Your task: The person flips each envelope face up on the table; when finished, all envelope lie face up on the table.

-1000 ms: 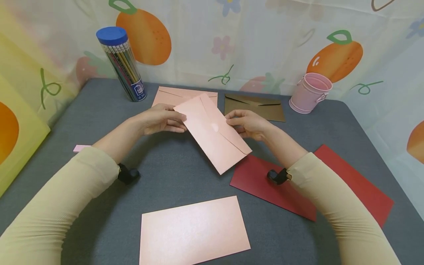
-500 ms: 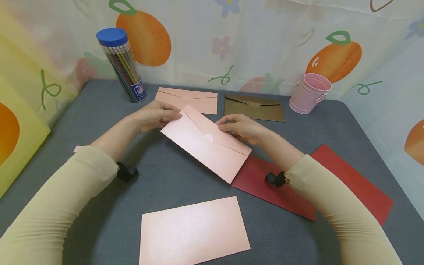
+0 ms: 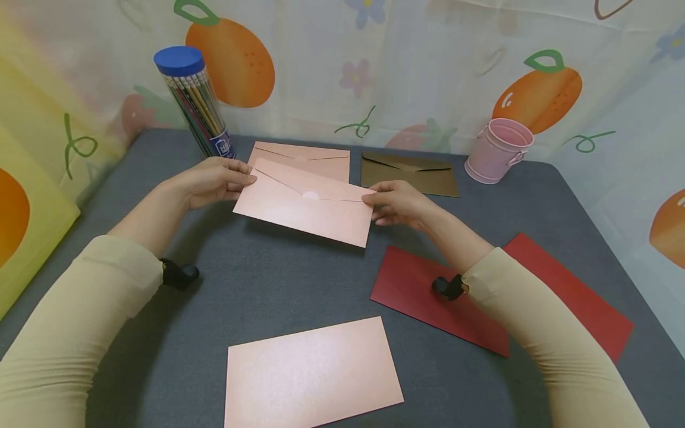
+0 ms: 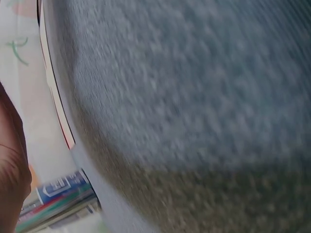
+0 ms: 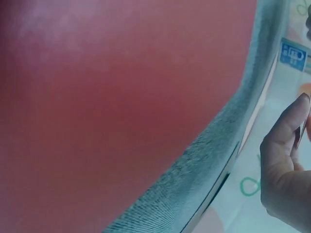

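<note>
A light pink envelope (image 3: 307, 208) with its flap side up is held between both hands in the head view, above the table, its right end lower than its left. My left hand (image 3: 214, 181) pinches its upper left corner. At the upper right corner, my right hand (image 3: 398, 204) grips it between thumb and fingers. Just behind lies another pink envelope (image 3: 299, 152), partly covered by the held one. Beside that is a brown envelope (image 3: 409, 174). In the right wrist view my right hand (image 5: 286, 165) shows at the edge with a thin sliver of the envelope.
Another pink envelope (image 3: 316, 374) lies plain side up at the front of the grey table (image 3: 257, 285). Two red envelopes (image 3: 412, 279) (image 3: 578, 297) lie under and beside the right forearm. A tub of pencils (image 3: 195, 101) stands back left, a pink bucket (image 3: 500, 150) back right.
The held envelope has turned from a steep slant to nearly level and moved left. My left hand has moved left and slightly up with its corner; the right hand has shifted to the right corner.
</note>
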`<state>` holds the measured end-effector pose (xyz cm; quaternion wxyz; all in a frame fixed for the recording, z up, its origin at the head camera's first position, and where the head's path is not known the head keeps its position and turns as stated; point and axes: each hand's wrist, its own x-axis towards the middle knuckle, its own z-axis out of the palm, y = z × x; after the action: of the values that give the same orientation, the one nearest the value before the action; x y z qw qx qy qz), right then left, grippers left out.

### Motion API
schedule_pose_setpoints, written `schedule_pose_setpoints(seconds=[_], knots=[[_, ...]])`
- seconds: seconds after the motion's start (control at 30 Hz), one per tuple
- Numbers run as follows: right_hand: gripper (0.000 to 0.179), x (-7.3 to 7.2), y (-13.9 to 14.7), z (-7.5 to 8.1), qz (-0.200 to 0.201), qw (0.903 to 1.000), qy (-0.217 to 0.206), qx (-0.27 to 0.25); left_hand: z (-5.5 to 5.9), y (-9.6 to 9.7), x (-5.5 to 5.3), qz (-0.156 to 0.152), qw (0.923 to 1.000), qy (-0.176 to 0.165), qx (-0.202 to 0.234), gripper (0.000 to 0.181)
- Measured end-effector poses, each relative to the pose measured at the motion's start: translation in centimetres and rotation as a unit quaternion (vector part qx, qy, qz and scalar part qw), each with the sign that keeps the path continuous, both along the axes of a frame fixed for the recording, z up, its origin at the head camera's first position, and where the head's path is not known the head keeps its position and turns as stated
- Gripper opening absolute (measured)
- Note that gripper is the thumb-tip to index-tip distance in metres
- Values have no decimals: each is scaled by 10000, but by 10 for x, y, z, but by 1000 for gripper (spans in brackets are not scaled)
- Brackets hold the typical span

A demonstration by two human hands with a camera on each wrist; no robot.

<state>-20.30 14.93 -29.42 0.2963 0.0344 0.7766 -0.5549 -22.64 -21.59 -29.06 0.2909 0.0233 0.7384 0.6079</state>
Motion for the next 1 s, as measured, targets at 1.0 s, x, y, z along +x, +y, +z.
schedule_pose_setpoints(seconds=[1.0], knots=[[50, 0, -26, -2, 131, 9981, -398, -459, -4, 1, 7, 323, 9673, 189, -2507, 35]])
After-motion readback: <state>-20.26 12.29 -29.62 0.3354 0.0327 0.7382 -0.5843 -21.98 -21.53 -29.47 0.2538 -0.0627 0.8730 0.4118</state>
